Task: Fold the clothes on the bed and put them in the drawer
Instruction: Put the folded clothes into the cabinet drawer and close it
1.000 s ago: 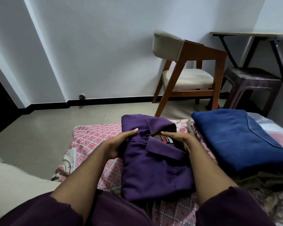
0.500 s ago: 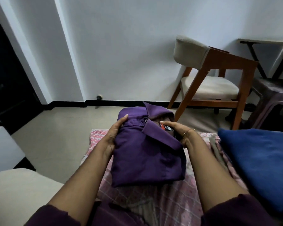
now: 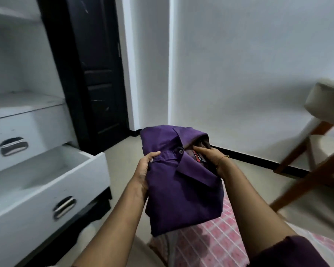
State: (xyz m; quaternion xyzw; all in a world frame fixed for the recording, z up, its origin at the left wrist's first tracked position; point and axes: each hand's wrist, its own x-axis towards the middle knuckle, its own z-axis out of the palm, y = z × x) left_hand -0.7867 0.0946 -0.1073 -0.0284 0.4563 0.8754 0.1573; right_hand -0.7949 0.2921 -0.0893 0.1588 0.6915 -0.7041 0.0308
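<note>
1. White drawer unit at left: upper drawer [image 3: 17, 135] closed, lower drawer [image 3: 52, 182] pulled out, inside visible, metal handle [image 3: 64, 207] on its front.
2. Black door [image 3: 96, 74] behind the unit, between it and the white wall.
3. Left hand [image 3: 143, 170] grips the left edge of the folded purple shirt [image 3: 181, 189], thumb on top near the collar button, fingers hidden underneath.
4. Shirt is held in the air, above the bed's near-left corner and the floor, right of the open drawer, not touching it.
5. Right hand [image 3: 210, 157] grips the shirt's right edge at the collar, thumb on the label; thin bracelet on the wrist.
6. Pink checked bedsheet [image 3: 210, 241] below the shirt.
7. Wooden chair [image 3: 316, 160] with cream cushion at far right.
</note>
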